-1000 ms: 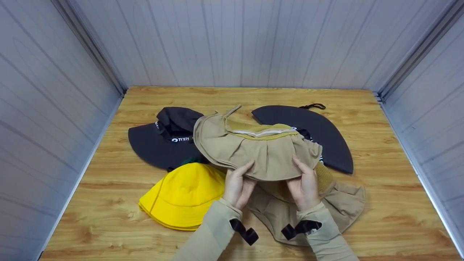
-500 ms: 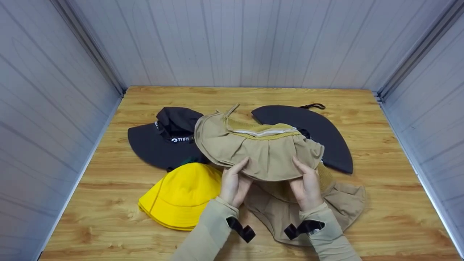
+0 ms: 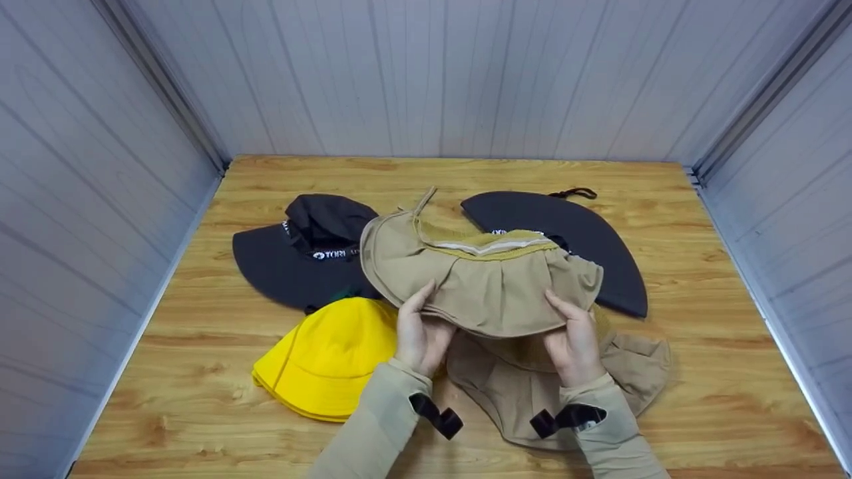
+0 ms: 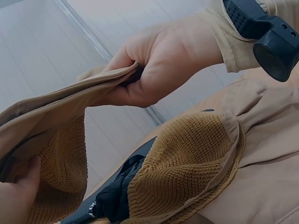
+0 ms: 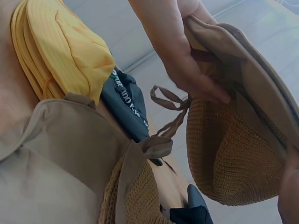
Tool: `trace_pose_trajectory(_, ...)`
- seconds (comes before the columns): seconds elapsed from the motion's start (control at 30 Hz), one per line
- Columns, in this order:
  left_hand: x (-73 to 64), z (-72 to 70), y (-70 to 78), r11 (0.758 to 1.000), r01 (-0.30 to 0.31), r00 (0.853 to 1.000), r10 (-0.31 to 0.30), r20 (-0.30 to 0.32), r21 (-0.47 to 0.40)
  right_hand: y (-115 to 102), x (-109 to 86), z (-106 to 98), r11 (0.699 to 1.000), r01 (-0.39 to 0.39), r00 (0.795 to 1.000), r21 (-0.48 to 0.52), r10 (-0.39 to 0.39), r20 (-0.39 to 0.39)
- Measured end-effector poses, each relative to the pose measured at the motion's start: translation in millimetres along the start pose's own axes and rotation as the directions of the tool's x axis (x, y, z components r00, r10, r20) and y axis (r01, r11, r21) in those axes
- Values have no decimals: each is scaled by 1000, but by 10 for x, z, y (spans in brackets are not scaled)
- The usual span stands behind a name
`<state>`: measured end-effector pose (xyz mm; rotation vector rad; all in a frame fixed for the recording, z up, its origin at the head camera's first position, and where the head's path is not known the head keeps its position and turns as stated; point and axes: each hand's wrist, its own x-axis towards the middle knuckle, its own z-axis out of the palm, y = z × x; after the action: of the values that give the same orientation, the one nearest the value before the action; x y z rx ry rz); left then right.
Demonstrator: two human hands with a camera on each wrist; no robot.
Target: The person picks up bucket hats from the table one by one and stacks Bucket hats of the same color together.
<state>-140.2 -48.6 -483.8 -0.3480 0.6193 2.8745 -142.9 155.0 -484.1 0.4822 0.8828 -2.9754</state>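
A beige sun hat [image 3: 492, 299] with a pleated brim and mustard knit crown is held up in both hands, folded so its brim faces me. At the brim's lower left edge my left hand [image 3: 421, 336] grips it, thumb on top and fingers beneath. My right hand [image 3: 574, 342] pinches the same edge farther right. In the left wrist view, the right hand [image 4: 163, 60] clasps the layered brim, and the knit crown [image 4: 67, 158] hangs below. A thin tie [image 5: 170, 100] dangles from the hat in the right wrist view. Under the held hat lies a second beige hat [image 3: 512, 412].
Yellow bucket hats [image 3: 333, 359], stacked, lie left of the hands on the wood-grain table [image 3: 166, 399]. A dark wide-brimmed hat [image 3: 273, 266] with white lettering sits behind them, and another dark hat [image 3: 566, 213] at back right. Pale panel walls [image 3: 426, 80] enclose three sides.
My hands have moved a little farther apart along the brim, left hand leftward and right hand rightward. The held hat has shifted slightly right; the other hats stay put.
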Motion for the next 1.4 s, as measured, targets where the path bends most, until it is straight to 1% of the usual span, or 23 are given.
trace_pose_trajectory(0.07, -2, -1, 9, 1000, -4, 1000, 5, 12, -25, -9, 0, -13, 999, -12, 1000, -36, 12, 0)
trace_pose_trajectory(0.13, -6, -8, 18, 998, -10, 1000, 12, 24, -63, -21, 1, -31, 999, -24, 1000, -46, 25, 6)
trace_pose_trajectory(0.23, -12, -17, 35, 993, -10, 999, 14, 34, -117, -49, 8, -63, 1000, -28, 999, -5, 28, 14)
trace_pose_trajectory(0.37, -14, -43, 62, 990, 3, 999, 2, 37, -144, -107, 23, -113, 998, -27, 999, 48, 26, 25)
trace_pose_trajectory(0.5, -8, -64, 85, 989, 19, 999, -12, 46, -145, -165, 36, -150, 999, -40, 999, 29, 39, 24)
trace_pose_trajectory(0.6, -8, -64, 84, 990, 36, 997, -27, 70, -139, -185, 44, -154, 999, -34, 999, 28, 33, 12)
trace_pose_trajectory(0.73, -13, -47, 70, 990, 56, 995, -45, 88, -130, -172, 37, -149, 996, -22, 1000, 87, 23, -4)
trace_pose_trajectory(0.8, -14, -36, 53, 989, 59, 995, -47, 91, -132, -152, 23, -140, 992, -19, 1000, 122, 21, -15)
trace_pose_trajectory(0.9, -19, -16, 18, 990, 57, 995, -46, 90, -133, -112, 1, -109, 989, -6, 1000, 145, 9, -25)
trace_pose_trajectory(1.13, -43, 16, -82, 988, 47, 997, -38, 64, -148, -25, -31, -16, 992, 44, 998, 118, -38, -54)
trace_pose_trajectory(1.27, -54, 8, -109, 988, 62, 996, -51, 78, -139, -21, -38, -10, 990, 86, 994, 108, -78, -75)
trace_pose_trajectory(1.4, -58, 2, -89, 990, 63, 995, -52, 86, -126, -44, -46, -22, 989, 119, 990, 86, -111, -88)
